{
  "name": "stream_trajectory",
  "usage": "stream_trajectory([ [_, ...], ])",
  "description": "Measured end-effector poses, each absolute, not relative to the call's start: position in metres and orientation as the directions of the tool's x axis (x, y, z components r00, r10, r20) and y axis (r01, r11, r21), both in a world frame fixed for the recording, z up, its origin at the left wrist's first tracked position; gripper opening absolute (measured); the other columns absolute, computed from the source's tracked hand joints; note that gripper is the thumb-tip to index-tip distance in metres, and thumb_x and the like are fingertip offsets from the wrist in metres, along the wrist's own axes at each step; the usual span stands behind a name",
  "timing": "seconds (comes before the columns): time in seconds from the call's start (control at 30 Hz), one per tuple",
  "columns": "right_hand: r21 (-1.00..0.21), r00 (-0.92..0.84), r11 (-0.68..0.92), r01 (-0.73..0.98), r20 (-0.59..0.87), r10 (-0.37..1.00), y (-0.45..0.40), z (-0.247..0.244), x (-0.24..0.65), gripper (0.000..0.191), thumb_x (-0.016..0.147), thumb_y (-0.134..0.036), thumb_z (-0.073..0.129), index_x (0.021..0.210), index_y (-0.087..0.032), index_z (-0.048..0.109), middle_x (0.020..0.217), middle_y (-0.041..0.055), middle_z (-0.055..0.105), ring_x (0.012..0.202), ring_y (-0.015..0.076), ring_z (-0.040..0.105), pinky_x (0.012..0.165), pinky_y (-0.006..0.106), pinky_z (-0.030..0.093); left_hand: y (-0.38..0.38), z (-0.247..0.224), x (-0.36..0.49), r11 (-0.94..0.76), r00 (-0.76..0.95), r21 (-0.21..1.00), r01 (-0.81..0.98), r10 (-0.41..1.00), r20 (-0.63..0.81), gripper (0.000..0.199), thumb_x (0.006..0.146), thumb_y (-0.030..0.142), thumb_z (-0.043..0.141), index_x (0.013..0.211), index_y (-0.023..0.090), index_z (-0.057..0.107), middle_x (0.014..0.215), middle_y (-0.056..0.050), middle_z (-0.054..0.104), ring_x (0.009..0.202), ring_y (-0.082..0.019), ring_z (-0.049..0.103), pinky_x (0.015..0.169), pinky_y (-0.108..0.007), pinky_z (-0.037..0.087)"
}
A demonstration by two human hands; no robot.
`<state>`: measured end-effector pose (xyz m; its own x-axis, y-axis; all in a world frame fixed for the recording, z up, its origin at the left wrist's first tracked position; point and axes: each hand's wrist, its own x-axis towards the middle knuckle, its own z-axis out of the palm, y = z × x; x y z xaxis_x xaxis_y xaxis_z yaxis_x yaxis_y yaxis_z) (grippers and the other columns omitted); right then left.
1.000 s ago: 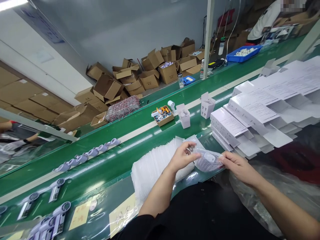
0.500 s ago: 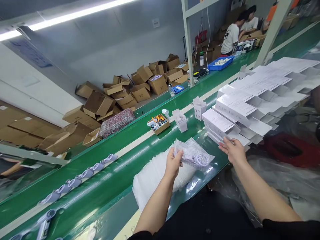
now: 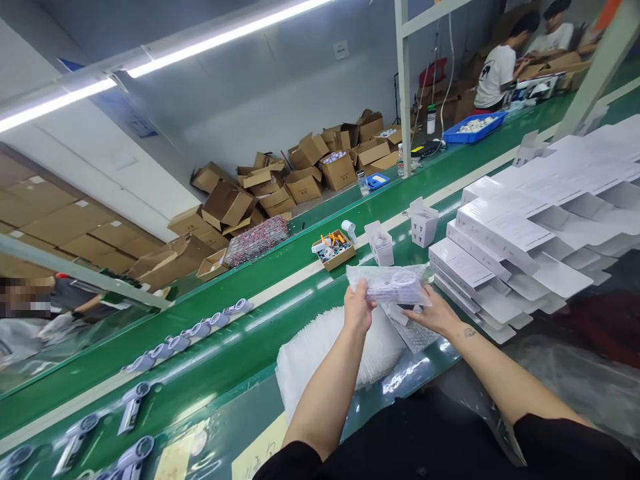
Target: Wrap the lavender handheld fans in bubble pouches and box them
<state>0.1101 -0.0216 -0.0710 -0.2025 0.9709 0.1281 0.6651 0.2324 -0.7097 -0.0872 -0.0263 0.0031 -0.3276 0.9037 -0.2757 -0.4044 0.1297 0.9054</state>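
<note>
A purple item in a clear bubble bag (image 3: 395, 287) is held up between my two hands. My left hand (image 3: 359, 308) grips the bag's left end. At its right end, my right hand (image 3: 434, 312) has its fingers on the bag, and a white flap of something shows just under those fingertips. Below lies a fanned stack of white bubble bags (image 3: 320, 350). Stacked white boxes (image 3: 465, 263) with open flaps are right of my right hand.
Two open white boxes (image 3: 381, 245) (image 3: 424, 223) and a small carton of parts (image 3: 334, 251) stand on the green conveyor (image 3: 250, 340). Purple handheld devices (image 3: 134, 407) lie at the left. Two people (image 3: 495, 77) work at the far right; another person's arm shows at far left.
My right hand has moved left from the stacked boxes to the bagged item. The bag is now raised and stretched level between both hands. The view has shifted left.
</note>
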Motion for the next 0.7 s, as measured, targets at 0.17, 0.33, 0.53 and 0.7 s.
stream_trajectory([
  [0.17,-0.759,-0.302,0.299,0.579,0.141,0.943,-0.007,-0.083,0.103,0.051,0.071,-0.045,0.064,0.111,-0.019,0.045,0.111,0.0113,0.049,0.102,0.0280,0.055,0.086,0.040,0.045,-0.017,-0.017,-0.089,0.079,-0.506,0.977,0.200,0.862,0.034,0.034,0.077,0.049,0.058,0.086,0.017,0.047,0.074,0.002,0.053,0.053,-0.008,0.050,0.047,-0.021,0.042],
  [0.33,-0.827,-0.349,0.299,0.477,0.134,0.928,0.000,-0.093,0.107,0.049,0.073,-0.043,0.064,0.111,-0.022,0.042,0.112,0.0086,0.051,0.105,0.0254,0.054,0.089,0.039,0.046,-0.021,-0.025,-0.097,-0.038,-0.344,0.696,0.717,0.849,0.401,0.020,0.082,0.038,0.055,0.087,0.019,0.052,0.082,-0.004,0.056,0.080,-0.017,0.055,0.076,-0.031,0.045],
  [0.53,-0.876,-0.367,0.263,0.404,0.108,0.924,0.006,-0.102,0.112,0.056,0.068,-0.043,0.068,0.114,-0.022,0.045,0.116,0.0097,0.054,0.106,0.0291,0.056,0.091,0.045,0.045,-0.013,-0.023,-0.052,-0.434,0.422,0.232,0.871,0.901,0.101,0.014,0.084,0.028,0.052,0.093,0.018,0.055,0.094,-0.011,0.058,0.096,-0.026,0.050,0.079,-0.037,0.045],
  [0.7,-0.972,-0.352,0.131,0.197,0.054,0.935,0.004,-0.111,0.115,0.064,0.066,-0.039,0.071,0.119,-0.022,0.041,0.114,0.0080,0.054,0.102,0.0251,0.058,0.084,0.042,0.051,-0.014,-0.015,-0.048,-0.372,0.382,0.229,0.900,0.924,-0.002,0.044,0.087,0.042,0.049,0.123,0.018,0.045,0.113,-0.011,0.058,0.112,-0.027,0.045,0.092,-0.044,0.039],
])
